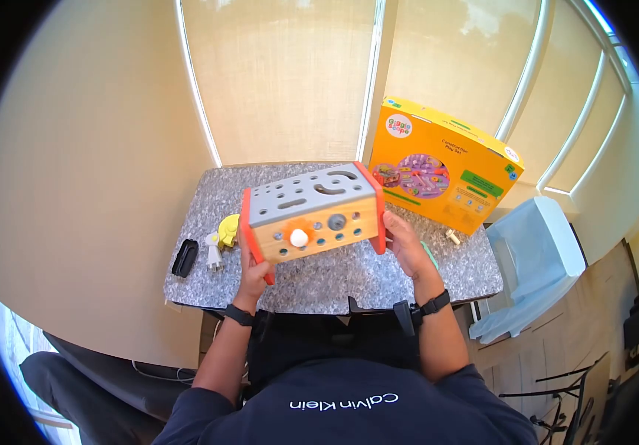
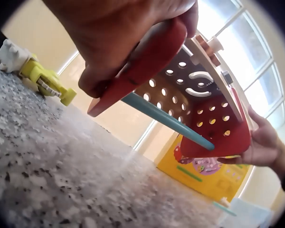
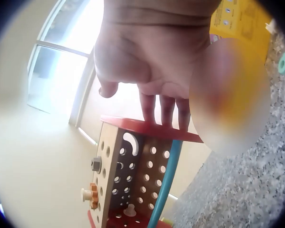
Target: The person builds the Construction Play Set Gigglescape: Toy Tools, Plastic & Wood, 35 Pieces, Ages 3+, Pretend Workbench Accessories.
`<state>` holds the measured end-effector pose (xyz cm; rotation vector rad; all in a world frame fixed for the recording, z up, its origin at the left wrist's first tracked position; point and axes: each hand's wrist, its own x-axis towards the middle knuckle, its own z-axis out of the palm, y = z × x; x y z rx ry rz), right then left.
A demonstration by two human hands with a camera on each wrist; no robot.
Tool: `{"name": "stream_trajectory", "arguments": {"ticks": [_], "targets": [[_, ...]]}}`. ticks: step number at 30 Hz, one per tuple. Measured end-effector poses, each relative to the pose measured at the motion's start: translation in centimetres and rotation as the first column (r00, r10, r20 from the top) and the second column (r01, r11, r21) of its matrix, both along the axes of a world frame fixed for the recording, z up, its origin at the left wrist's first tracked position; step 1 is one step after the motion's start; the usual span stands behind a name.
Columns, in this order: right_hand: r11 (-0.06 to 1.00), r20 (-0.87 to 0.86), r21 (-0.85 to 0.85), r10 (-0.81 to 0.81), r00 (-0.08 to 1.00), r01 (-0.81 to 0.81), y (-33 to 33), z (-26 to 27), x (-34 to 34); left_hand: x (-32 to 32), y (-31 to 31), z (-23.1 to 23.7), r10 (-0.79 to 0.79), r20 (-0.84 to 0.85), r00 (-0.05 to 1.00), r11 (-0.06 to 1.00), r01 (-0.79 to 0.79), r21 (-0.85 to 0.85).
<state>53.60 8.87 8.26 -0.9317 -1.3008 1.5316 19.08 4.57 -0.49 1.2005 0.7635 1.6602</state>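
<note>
Both hands hold a toy workbench (image 1: 312,208) tilted over the table. It has a grey perforated top, wooden sides and red end panels, with a teal rod (image 2: 166,121) across its open underside. My left hand (image 1: 253,271) grips the left red panel (image 2: 147,61), fingers curled over its edge. At the opposite red panel (image 2: 218,128), my right hand (image 1: 407,241) holds the edge, with several fingers (image 3: 166,111) against it. An orange gear (image 3: 93,195) with a cream peg (image 3: 86,194) and a grey hex nut (image 3: 96,164) are on one wooden side.
A yellow play-set box (image 1: 438,163) stands at the back right of the speckled table (image 1: 312,285). Near it lie a cream bolt (image 1: 453,236) and a mint-green piece (image 1: 429,255). At left are a black tray (image 1: 184,257), a grey-white piece (image 1: 214,256) and a yellow toy piece (image 1: 228,228).
</note>
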Motion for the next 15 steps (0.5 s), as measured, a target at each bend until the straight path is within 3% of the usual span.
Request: {"name": "stream_trajectory", "arguments": {"ticks": [1, 3, 8, 15], "targets": [[0.999, 0.004, -0.051, 0.004, 1.0, -0.003, -0.1, -0.2, 0.1, 0.5, -0.6, 1.3, -0.001, 0.002, 1.0, 1.0, 0.001, -0.002], [0.999, -0.01, -0.039, -0.029, 1.0, 0.029, -0.5, -1.1, 0.1, 1.5, -1.5, 4.5, -0.033, -0.152, 0.988, 0.997, 0.043, 0.066], [0.999, -0.128, -0.022, -0.049, 0.991, 0.047, 0.1, -3.8, 1.2, 1.4, -0.1, 1.8, 0.004, -0.207, 0.978, 0.998, 0.009, 0.06], [0.999, 0.093, -0.006, -0.041, 0.995, 0.042, -0.3, -5.1, 2.6, 2.1, -0.5, -0.1, 0.032, -0.082, 0.996, 0.985, -0.046, -0.165]]}}
